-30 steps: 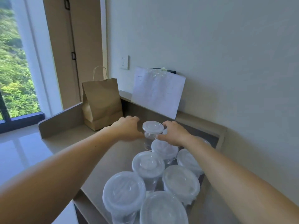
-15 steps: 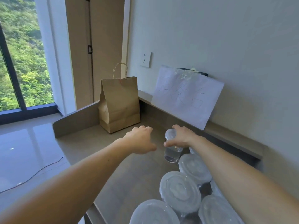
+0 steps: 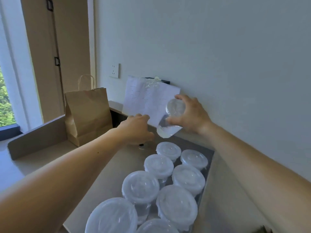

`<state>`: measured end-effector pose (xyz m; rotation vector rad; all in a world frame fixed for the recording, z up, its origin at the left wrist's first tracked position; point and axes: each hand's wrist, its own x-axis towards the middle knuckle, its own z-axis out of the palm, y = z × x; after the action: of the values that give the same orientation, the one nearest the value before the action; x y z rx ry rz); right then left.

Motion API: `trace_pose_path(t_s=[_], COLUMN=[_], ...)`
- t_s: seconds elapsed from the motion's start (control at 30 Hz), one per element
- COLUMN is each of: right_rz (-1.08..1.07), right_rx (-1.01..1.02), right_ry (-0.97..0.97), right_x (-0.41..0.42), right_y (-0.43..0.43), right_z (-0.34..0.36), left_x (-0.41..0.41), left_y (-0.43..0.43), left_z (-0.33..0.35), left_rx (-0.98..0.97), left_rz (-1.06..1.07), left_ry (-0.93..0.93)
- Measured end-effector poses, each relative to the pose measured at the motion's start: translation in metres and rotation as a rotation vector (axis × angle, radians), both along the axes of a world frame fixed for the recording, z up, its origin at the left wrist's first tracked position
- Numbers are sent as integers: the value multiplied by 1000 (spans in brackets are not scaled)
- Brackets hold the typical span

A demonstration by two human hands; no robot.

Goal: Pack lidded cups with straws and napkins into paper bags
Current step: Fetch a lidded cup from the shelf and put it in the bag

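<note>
Beige counter (image 3: 50,153) is set against a white wall (image 3: 218,47), window (image 3: 5,98) at left. Paper bag (image 3: 87,115) stands upright at the back; lidded cups (image 3: 159,163) are clustered nearer. Versus 0.5 s ago: held cup (image 3: 167,129) is now lifted clear of the counter and tilted, gripped by the right hand (image 3: 190,115). Left hand (image 3: 134,130) is loosely curled, nothing held.

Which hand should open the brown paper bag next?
Left, probably. The left hand seems empty and is nearer the paper bag; the right hand is gripping the tilted lidded cup in the air.
</note>
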<state>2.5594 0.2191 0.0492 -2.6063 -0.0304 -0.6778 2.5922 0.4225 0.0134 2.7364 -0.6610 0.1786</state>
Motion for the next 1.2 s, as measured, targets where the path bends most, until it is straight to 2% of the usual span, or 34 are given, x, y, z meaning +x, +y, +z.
trace_pose_path(t_s=[0.2,0.43,0.6,0.77,0.97,1.2], right_rz=[-100,-225,-331,-424,-462,-468], right_rx=[34,114,173,203,240,273], right_ry=[-27,68,204,351,463,489], right_x=[-120,-267,-369,-445,-493,-503], right_y=[-91,-204,-268,-307,-322,-322], right_z=[8,-47,-120,-195,-261,-308], left_x=[-74,-184,-271,-344,-399,-432], left_y=[-90,-214,-301,-353,-367,-352], left_z=[19,-12,-84,-176,-268,-324], left_rx=[40,86,181,266,350,501], left_rz=[-128,-261,-377,-484,-515,-647], left_ry=[-67,-27,132,326,533,767])
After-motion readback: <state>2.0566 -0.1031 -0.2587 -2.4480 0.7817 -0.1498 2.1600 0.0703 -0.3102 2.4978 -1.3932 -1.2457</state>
